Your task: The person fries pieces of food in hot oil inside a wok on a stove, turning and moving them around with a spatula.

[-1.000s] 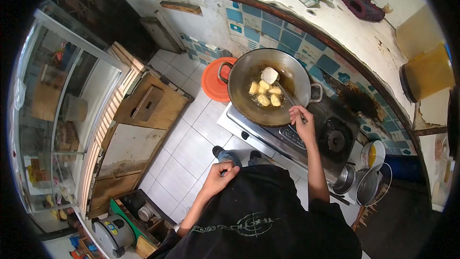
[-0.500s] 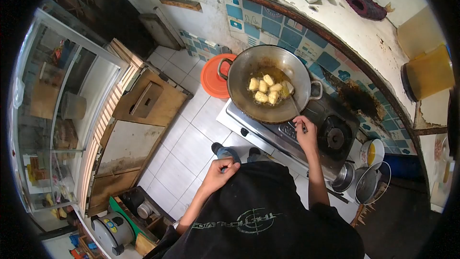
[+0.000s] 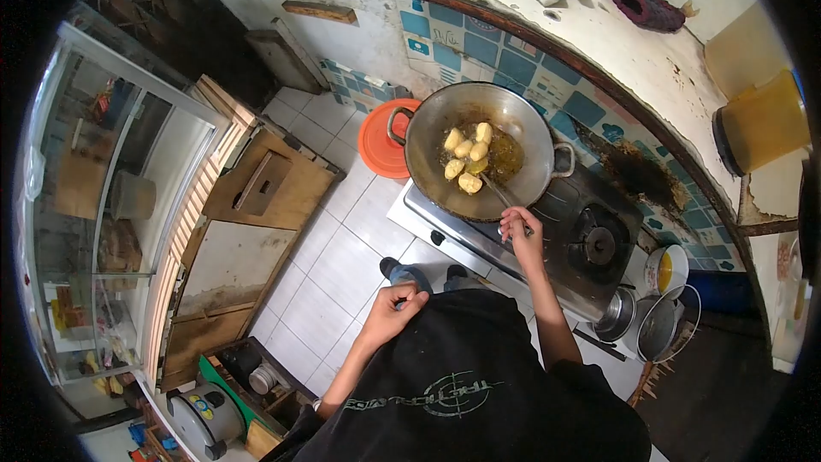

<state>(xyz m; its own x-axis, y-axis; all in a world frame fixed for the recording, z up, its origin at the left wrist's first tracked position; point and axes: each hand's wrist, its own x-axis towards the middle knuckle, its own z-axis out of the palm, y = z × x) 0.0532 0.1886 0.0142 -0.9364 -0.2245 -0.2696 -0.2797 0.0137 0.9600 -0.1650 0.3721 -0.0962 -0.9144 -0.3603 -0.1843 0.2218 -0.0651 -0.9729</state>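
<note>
My right hand [image 3: 523,235] is closed around the handle of a metal spatula [image 3: 500,193]. Its head dips into oil in a large two-handled wok [image 3: 537,133], next to several pale yellow pieces of food [image 3: 463,149] whose exact kind I cannot tell. The pieces lie bunched left of the wok's middle, with bare oil [image 3: 510,154] to their right. My left hand [image 3: 393,310] is held in front of the black shirt, fingers curled in; whether anything is inside them is hidden.
Under the wok is a gas stove [image 3: 479,244], with a second burner [image 3: 598,245] at right. An orange lid [image 3: 382,150] tops a container by the wok's left handle. Pots [image 3: 657,329] stand at lower right, a wooden cabinet [image 3: 231,265] at left, a tiled wall behind.
My right hand has moved slightly left with the spatula. Its head has swept from the wok's right side toward the middle, and the food pieces have shifted left. My left hand stays put.
</note>
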